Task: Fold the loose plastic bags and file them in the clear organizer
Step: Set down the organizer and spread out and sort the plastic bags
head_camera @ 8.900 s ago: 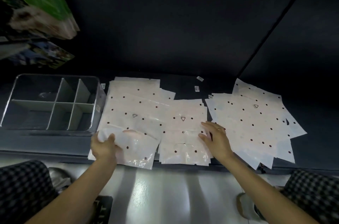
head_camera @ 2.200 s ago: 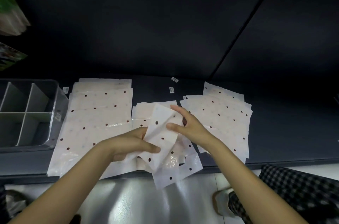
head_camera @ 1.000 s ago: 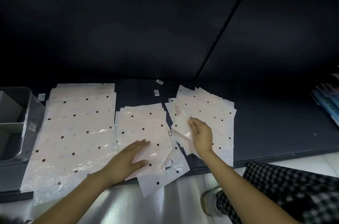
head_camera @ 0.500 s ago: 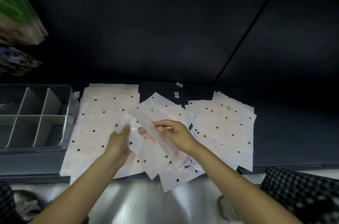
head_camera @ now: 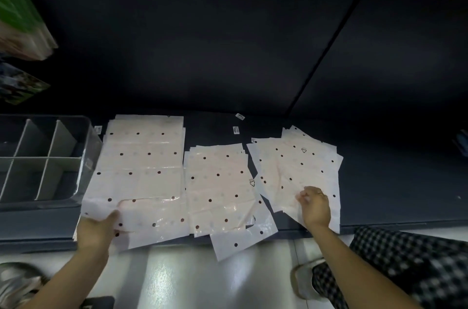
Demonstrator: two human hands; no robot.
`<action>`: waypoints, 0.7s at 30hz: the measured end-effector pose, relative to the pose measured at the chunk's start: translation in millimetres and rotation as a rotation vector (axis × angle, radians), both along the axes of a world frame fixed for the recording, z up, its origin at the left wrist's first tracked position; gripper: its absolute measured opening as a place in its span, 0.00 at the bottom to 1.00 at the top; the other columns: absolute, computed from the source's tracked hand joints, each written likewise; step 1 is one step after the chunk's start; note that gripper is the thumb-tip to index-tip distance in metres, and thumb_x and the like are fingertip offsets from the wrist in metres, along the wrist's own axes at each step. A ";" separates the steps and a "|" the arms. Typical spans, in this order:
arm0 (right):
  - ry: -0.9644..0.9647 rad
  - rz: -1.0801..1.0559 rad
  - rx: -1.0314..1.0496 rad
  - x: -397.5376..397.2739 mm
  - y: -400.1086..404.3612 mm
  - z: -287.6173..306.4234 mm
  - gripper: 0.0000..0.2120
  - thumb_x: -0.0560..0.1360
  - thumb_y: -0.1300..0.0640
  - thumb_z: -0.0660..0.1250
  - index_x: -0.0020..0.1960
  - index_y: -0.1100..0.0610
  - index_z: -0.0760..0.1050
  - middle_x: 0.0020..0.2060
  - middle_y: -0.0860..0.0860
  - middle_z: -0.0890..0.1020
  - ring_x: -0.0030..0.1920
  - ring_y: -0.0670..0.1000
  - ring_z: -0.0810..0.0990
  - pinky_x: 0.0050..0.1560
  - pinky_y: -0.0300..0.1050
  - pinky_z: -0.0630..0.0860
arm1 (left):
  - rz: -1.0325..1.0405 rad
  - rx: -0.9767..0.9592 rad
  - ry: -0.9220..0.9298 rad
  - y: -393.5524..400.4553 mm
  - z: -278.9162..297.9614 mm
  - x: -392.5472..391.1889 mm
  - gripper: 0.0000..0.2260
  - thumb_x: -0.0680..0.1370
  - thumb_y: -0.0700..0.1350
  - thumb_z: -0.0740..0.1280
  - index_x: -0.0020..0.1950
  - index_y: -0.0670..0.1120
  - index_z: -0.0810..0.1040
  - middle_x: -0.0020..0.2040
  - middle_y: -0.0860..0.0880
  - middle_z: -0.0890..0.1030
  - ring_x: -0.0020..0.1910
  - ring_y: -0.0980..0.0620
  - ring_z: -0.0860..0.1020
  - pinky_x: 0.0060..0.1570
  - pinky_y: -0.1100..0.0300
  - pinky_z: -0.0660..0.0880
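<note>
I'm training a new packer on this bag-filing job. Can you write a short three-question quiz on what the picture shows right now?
1. True or false: folded bags are already filed in the organizer.
2. How many piles of dotted bags lie on the shelf? A) one B) three C) five
3. Fill in: the left hand grips the near edge of the ___ pile.

Key
1. False: the compartments in view look empty.
2. B: left pile, middle pile, right pile.
3. Left; the right hand works at the right pile.
</note>
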State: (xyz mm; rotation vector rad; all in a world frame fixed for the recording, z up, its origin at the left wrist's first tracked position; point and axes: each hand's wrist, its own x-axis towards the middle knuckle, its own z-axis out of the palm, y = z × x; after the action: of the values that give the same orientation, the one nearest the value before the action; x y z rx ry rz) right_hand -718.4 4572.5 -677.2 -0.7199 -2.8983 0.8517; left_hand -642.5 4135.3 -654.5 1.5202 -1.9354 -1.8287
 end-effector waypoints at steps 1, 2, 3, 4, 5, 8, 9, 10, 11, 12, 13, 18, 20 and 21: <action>0.017 -0.035 -0.032 -1.7 -0.8 3.0 0.05 0.76 0.62 0.66 0.49 0.63 0.78 0.50 0.58 0.80 0.54 0.60 0.76 0.46 0.45 0.71 | -0.075 -0.109 -0.010 1.8 2.6 0.6 0.18 0.76 0.37 0.68 0.63 0.34 0.71 0.61 0.32 0.75 0.58 0.33 0.74 0.59 0.39 0.72; 0.038 -0.062 -0.059 -2.5 -2.2 6.9 0.06 0.78 0.60 0.64 0.49 0.62 0.78 0.49 0.58 0.80 0.52 0.60 0.77 0.44 0.45 0.71 | -0.151 -0.236 -0.015 3.6 5.3 0.8 0.21 0.75 0.38 0.69 0.66 0.34 0.68 0.62 0.32 0.73 0.61 0.32 0.72 0.61 0.37 0.70; 0.064 -0.083 -0.075 -2.9 -4.9 11.0 0.07 0.79 0.58 0.61 0.50 0.61 0.76 0.47 0.59 0.80 0.49 0.60 0.77 0.42 0.45 0.70 | -0.222 -0.384 -0.006 6.9 9.9 0.6 0.27 0.74 0.39 0.70 0.69 0.33 0.64 0.66 0.31 0.70 0.65 0.32 0.69 0.65 0.37 0.66; 0.094 -0.092 -0.079 -3.4 -9.3 15.4 0.09 0.80 0.57 0.59 0.50 0.61 0.75 0.45 0.59 0.80 0.46 0.59 0.76 0.39 0.45 0.68 | -0.290 -0.541 0.034 11.9 15.2 0.8 0.31 0.74 0.39 0.71 0.72 0.32 0.60 0.69 0.31 0.66 0.69 0.33 0.64 0.69 0.39 0.61; 0.128 -0.079 -0.076 -4.5 -16.2 20.7 0.09 0.81 0.57 0.57 0.51 0.61 0.73 0.42 0.60 0.79 0.42 0.58 0.76 0.38 0.45 0.67 | -0.368 -0.692 0.104 19.0 21.1 0.9 0.34 0.74 0.39 0.70 0.73 0.32 0.56 0.72 0.32 0.61 0.72 0.35 0.59 0.73 0.42 0.55; 0.228 0.090 -0.134 -7.5 -53.7 39.2 0.09 0.82 0.57 0.55 0.51 0.61 0.71 0.33 0.55 0.75 0.35 0.55 0.73 0.36 0.46 0.66 | -0.673 -0.861 0.327 51.3 40.0 -2.1 0.35 0.74 0.41 0.70 0.76 0.39 0.55 0.77 0.43 0.56 0.76 0.48 0.53 0.74 0.54 0.47; 0.248 0.165 -0.191 -7.0 -70.1 45.2 0.09 0.82 0.57 0.55 0.50 0.61 0.71 0.32 0.53 0.74 0.34 0.53 0.71 0.36 0.46 0.66 | -0.743 -0.737 0.362 65.1 44.1 -3.4 0.34 0.74 0.43 0.70 0.76 0.42 0.57 0.76 0.48 0.57 0.76 0.50 0.54 0.73 0.57 0.49; 0.251 0.244 -0.244 -5.1 -87.2 50.9 0.08 0.82 0.57 0.55 0.50 0.60 0.70 0.33 0.51 0.73 0.34 0.52 0.71 0.36 0.46 0.66 | -0.767 -0.524 0.363 78.9 49.0 -4.2 0.34 0.74 0.44 0.70 0.76 0.45 0.58 0.75 0.53 0.59 0.75 0.52 0.57 0.72 0.58 0.53; 0.239 0.330 -0.285 -1.6 -104.6 55.4 0.07 0.82 0.58 0.55 0.50 0.59 0.71 0.34 0.51 0.74 0.35 0.51 0.71 0.37 0.46 0.67 | -0.758 -0.292 0.337 91.3 55.1 -6.3 0.33 0.75 0.47 0.70 0.76 0.48 0.59 0.73 0.56 0.61 0.73 0.53 0.60 0.70 0.59 0.56; 0.214 0.429 -0.312 3.1 -121.7 58.7 0.07 0.81 0.58 0.56 0.50 0.59 0.71 0.36 0.51 0.75 0.37 0.52 0.72 0.40 0.47 0.68 | -0.741 -0.091 0.304 101.2 60.2 -9.9 0.32 0.75 0.49 0.69 0.75 0.50 0.60 0.71 0.57 0.64 0.71 0.55 0.63 0.69 0.59 0.59; 0.178 0.542 -0.316 9.0 -137.4 60.0 0.06 0.81 0.59 0.56 0.51 0.59 0.71 0.39 0.52 0.77 0.40 0.53 0.74 0.43 0.48 0.69 | -0.723 0.039 0.290 108.8 63.5 -13.7 0.30 0.75 0.51 0.68 0.75 0.51 0.61 0.69 0.58 0.66 0.69 0.56 0.65 0.67 0.59 0.61; -0.060 0.957 -0.373 39.0 -182.6 52.7 0.07 0.80 0.54 0.58 0.55 0.54 0.70 0.49 0.53 0.81 0.50 0.52 0.77 0.51 0.47 0.72 | -0.555 -0.107 0.305 108.0 50.1 -20.3 0.16 0.75 0.44 0.71 0.62 0.47 0.75 0.59 0.52 0.76 0.59 0.52 0.73 0.60 0.56 0.68; -0.122 0.847 -0.493 35.5 -176.1 45.5 0.11 0.80 0.51 0.59 0.60 0.52 0.71 0.56 0.48 0.79 0.58 0.48 0.75 0.58 0.43 0.70 | -0.462 -0.200 0.245 94.7 37.3 -20.9 0.09 0.75 0.39 0.70 0.55 0.43 0.78 0.53 0.45 0.80 0.55 0.43 0.76 0.58 0.50 0.71; -0.108 0.747 -0.483 28.1 -165.6 40.3 0.14 0.80 0.50 0.60 0.64 0.52 0.70 0.61 0.48 0.77 0.63 0.48 0.73 0.62 0.42 0.68 | -0.406 -0.203 0.233 85.5 30.8 -21.5 0.07 0.75 0.38 0.69 0.53 0.41 0.78 0.51 0.42 0.80 0.54 0.39 0.77 0.56 0.47 0.72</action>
State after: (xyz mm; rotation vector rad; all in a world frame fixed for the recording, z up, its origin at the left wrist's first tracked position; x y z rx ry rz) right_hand -690.3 4406.9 -636.9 0.3924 -3.0821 1.6433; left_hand -664.0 4220.9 -623.7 0.8600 -2.3459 -1.7719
